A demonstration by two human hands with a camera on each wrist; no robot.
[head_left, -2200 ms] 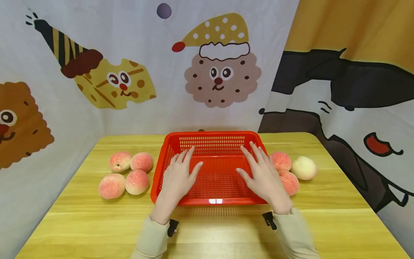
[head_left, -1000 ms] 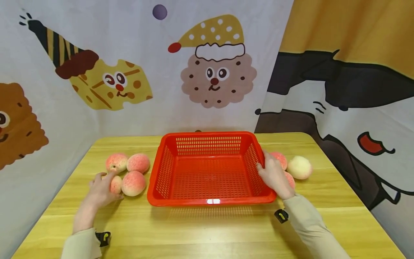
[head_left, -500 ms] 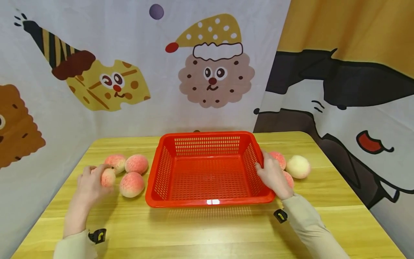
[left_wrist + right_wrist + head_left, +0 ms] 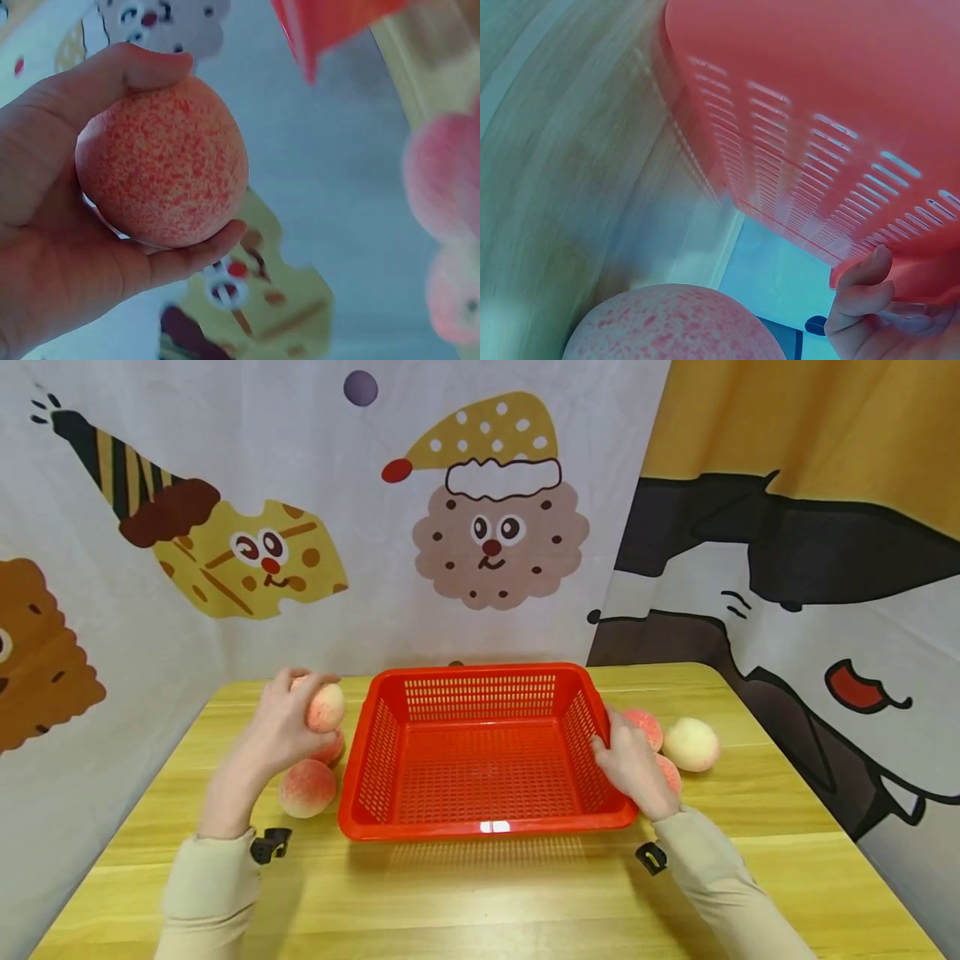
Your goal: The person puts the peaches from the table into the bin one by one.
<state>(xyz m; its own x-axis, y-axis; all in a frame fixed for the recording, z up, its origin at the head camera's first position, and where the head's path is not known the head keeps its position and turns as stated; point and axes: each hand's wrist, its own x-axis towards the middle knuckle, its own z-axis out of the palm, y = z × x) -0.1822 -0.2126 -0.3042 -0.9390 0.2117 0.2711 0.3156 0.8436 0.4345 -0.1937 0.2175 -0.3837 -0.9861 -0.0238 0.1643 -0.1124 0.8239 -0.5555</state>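
Left hand (image 4: 279,727) curled snugly round a plump, speckled peach (image 4: 327,708) — right hand (image 4: 633,770) grips a glossy, slotted red plastic basket (image 4: 442,832) by its rim.

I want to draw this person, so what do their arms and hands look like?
The left hand and right hand have no gloves on. The left sleeve and right sleeve are long, plain and pale beige, with soft creases. Near the cuffs are a small left black gadget and a small right black gadget; I can't see any cables.
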